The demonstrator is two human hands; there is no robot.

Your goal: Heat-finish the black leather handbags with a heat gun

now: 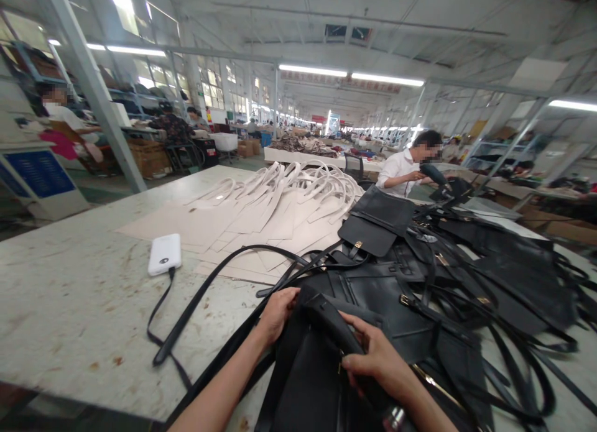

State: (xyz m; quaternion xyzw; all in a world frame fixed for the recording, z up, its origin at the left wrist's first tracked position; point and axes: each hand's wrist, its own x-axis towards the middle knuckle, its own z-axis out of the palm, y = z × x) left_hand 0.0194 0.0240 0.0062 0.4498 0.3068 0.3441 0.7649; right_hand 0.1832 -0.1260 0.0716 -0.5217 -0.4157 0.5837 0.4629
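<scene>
Right at the near edge of the worktop (69, 307), both hands are on a black bag (317, 376). The left hand (278, 312) is curled over the bag's far left edge, fingers folded onto the leather, so its grip is closed on the bag. The right hand (380, 360) lies on the bag's near right part, fingers bent around a rolled black handle (333, 326) that runs up and left between the two hands; that grip is closed on the handle.

The bag sits at the near end of a heap of black bags (466, 276) and loose straps spreading right and far. One long strap (200, 307) loops out to the left over bare worktop. Further left lies a white power bank (165, 254) with a dark cable (158, 314) trailing toward the near edge. Beyond, pale cut panels (261, 220) with looped handles are fanned out. At the far right, a person in a white shirt (398, 171) works at another bench.
</scene>
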